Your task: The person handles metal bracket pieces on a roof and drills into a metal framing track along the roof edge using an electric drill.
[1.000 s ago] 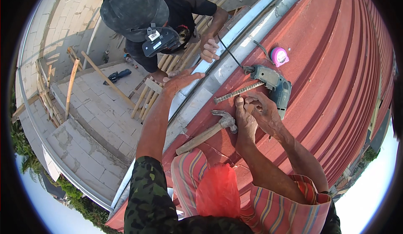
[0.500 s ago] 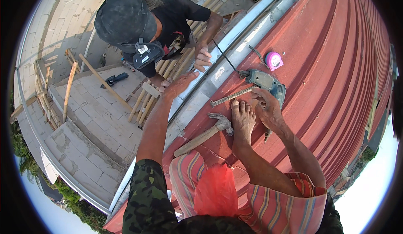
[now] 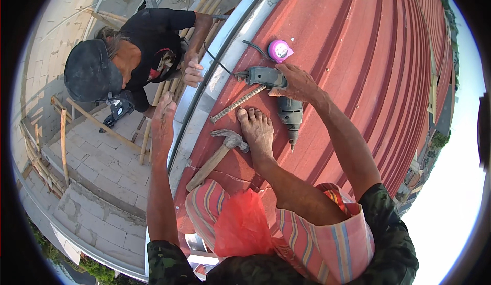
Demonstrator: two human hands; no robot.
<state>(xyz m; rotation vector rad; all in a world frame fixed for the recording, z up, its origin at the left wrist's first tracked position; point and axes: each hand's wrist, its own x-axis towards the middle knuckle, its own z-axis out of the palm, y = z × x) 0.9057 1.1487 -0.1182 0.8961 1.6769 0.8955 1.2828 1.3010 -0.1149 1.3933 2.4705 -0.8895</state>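
From where I'm standing, a red ribbed roof (image 3: pixel 353 80) is stretching away to the right, its ribs running far past the tools. A pale metal strip (image 3: pixel 223 47) is following its left edge from near to far. Beyond that edge, a co-worker (image 3: pixel 153 44) in a dark cap is leaning in, 1 hand (image 3: pixel 193 72) resting at the strip. A grey-green drill (image 3: pixel 290 112) is lying right of a bare foot (image 3: pixel 255 131), its chuck pointing near. Left of the foot a hammer (image 3: pixel 217 158) is lying, its head leaving little room there. A ridged rod (image 3: pixel 238 103) is slanting just beyond the toes, toward the drill. The right hand (image 3: pixel 299 83) is curling over the drill; I cannot tell whether it is gripping firmly. The left hand (image 3: pixel 163 113) is stretching open, fingers straight, beside the strip's left edge. A pink tape measure (image 3: pixel 280 51) is sitting just far of the drill.
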